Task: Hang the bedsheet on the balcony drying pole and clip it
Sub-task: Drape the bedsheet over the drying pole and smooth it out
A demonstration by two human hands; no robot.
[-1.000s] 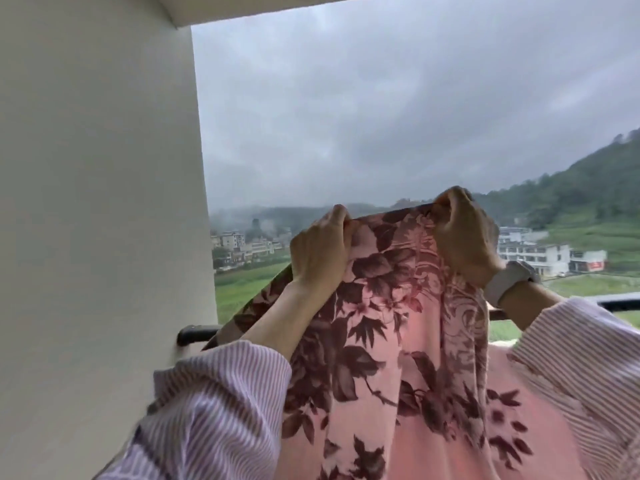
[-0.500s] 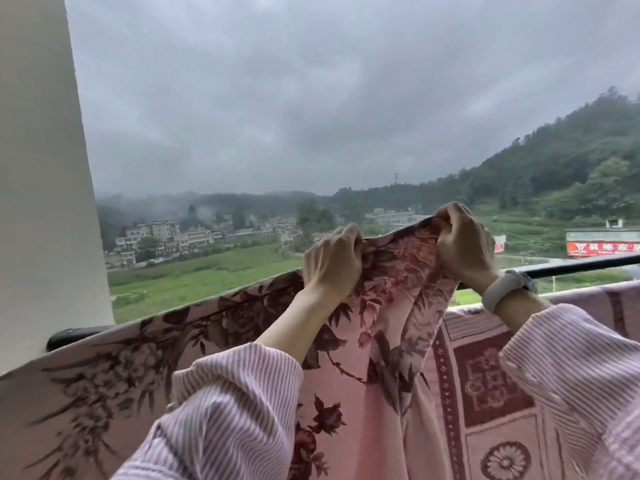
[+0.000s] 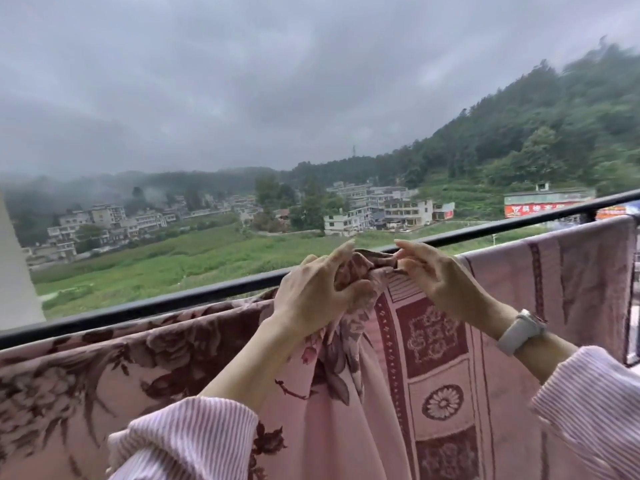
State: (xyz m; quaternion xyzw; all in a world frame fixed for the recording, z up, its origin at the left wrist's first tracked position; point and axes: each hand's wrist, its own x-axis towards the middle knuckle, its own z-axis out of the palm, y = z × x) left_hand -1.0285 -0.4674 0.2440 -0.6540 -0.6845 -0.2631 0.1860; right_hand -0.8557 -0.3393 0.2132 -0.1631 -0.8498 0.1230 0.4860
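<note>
A pink bedsheet (image 3: 114,368) with dark red flowers hangs over the black pole (image 3: 194,295), which runs across the balcony from lower left to upper right. The sheet covers the pole's near side on the left and drops out of view at the bottom.

The left hand (image 3: 313,296) grips a bunched fold of the sheet at the pole; its thumb and lower fingers (image 3: 353,293) are clamped on the cloth, while the index finger points up and free. The right hand (image 3: 433,271) pinches the sheet's top edge just beside the left one, thumb and forefinger together on the fabric, the other fingers loosely curled. The two hands are close but not touching, with a small hump of cloth between them.

To the right, a second pink cloth (image 3: 554,289) with red squares and medallions hangs over the same pole, overlapping the sheet below the hands.

A pale watch (image 3: 521,332) sits on the right wrist. Both arms wear striped sleeves (image 3: 187,441). A white wall (image 3: 15,271) edges the far left. Beyond the pole lie green fields (image 3: 166,258), buildings (image 3: 377,209) and a wooded hill (image 3: 540,133) under grey cloud.
</note>
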